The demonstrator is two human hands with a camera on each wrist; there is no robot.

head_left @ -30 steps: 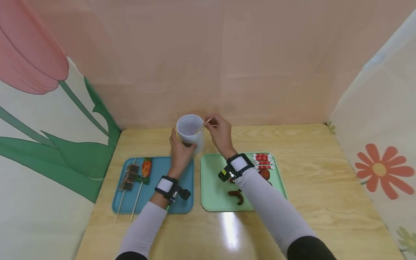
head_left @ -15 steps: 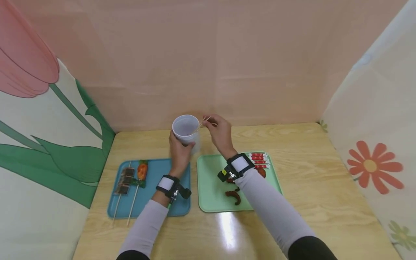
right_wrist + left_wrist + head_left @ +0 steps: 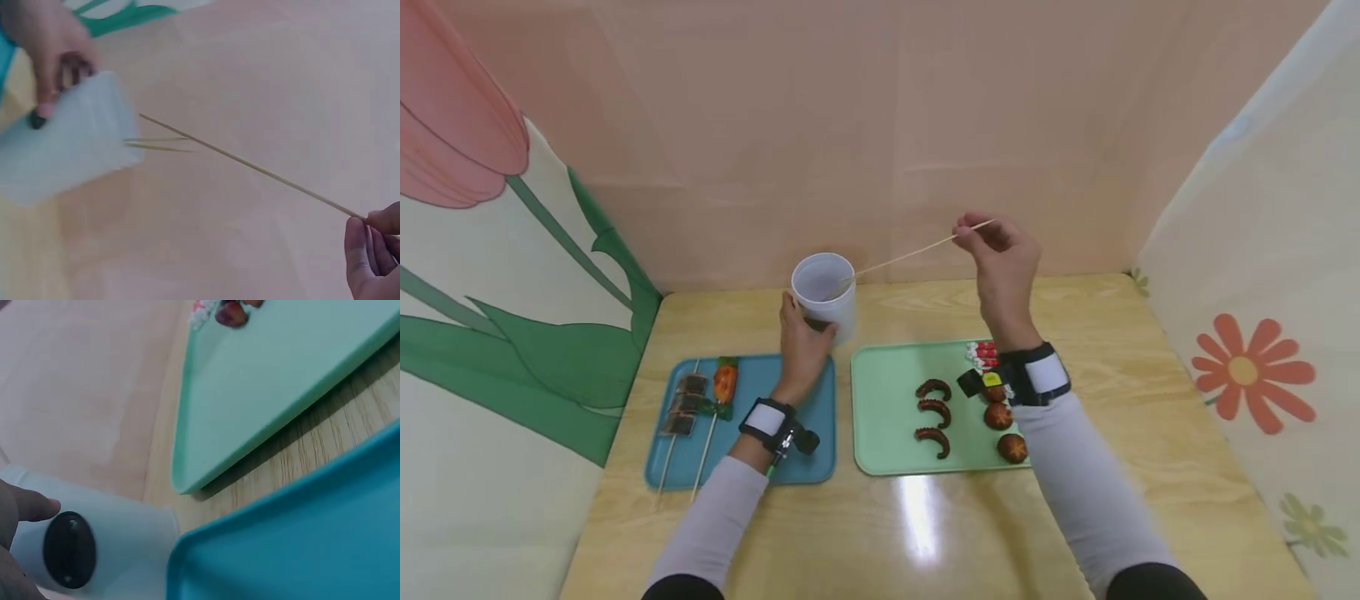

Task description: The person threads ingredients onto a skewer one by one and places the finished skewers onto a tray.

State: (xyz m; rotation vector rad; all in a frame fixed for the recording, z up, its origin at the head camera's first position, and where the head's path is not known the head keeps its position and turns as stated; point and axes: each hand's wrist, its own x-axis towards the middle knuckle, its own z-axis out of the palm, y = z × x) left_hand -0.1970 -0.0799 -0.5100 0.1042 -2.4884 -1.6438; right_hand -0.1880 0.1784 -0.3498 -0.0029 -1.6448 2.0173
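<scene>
A white plastic cup (image 3: pixel 844 315) stands tilted near the back of the table, with a dark oval spot (image 3: pixel 69 550) on its side. My left hand (image 3: pixel 803 350) grips it from the front left, thumb and fingers on its wall. To the right and higher, my right hand (image 3: pixel 1009 267) pinches a thin wooden skewer (image 3: pixel 917 252) near one end. In the right wrist view that skewer (image 3: pixel 269 173) slants toward the cup's mouth, its far tip outside the rim. Two more sticks (image 3: pixel 159 147) poke out of the cup.
A blue tray (image 3: pixel 808 467) at left holds two loaded skewers (image 3: pixel 703 408). The green tray (image 3: pixel 880 450) bears curved brown pieces (image 3: pixel 934 408), round mushroom-like pieces (image 3: pixel 997 417) and red-white sticks (image 3: pixel 983 353), partly behind my right wrist. A cloth wall (image 3: pixel 880 150) rises behind the table.
My right hand has moved right and up from the cup's rim, drawing one skewer out. The left hand still holds the cup. More of the green tray's pieces show now.
</scene>
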